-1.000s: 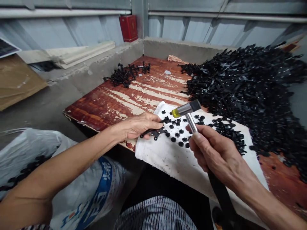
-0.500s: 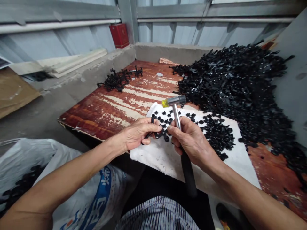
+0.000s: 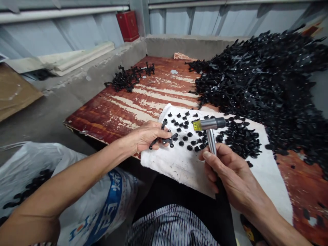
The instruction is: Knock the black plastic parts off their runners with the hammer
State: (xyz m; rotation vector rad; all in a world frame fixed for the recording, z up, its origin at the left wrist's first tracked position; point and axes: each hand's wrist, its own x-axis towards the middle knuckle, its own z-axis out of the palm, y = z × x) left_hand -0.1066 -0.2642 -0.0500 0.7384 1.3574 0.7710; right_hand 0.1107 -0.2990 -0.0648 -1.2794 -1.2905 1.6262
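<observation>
My left hand (image 3: pixel 147 136) is closed on a black branched plastic part (image 3: pixel 167 140), whose arms with round ends stick out past the fingers. My right hand (image 3: pixel 228 167) grips a small mallet (image 3: pixel 210 135) by its shaft and dark handle. The mallet's steel head has a yellow face on the left and a dark one on the right. Both hands are above a white cloth (image 3: pixel 174 167). Small black round pieces with stems (image 3: pixel 185 138) stand on it in loose rows, and a heap of similar pieces (image 3: pixel 242 138) lies to the right.
A large pile of black plastic parts (image 3: pixel 256 75) covers the right of the worn red-brown board (image 3: pixel 102 116). A smaller cluster of branched parts (image 3: pixel 128 78) lies at the far left. A white sack (image 3: pixel 102 205) holding black parts stands lower left; a red tin (image 3: pixel 127 25) sits in the corner.
My right hand has moved right and slightly down with the mallet, away from the left hand. The left hand still holds the branched part. The camera view has tilted down a little.
</observation>
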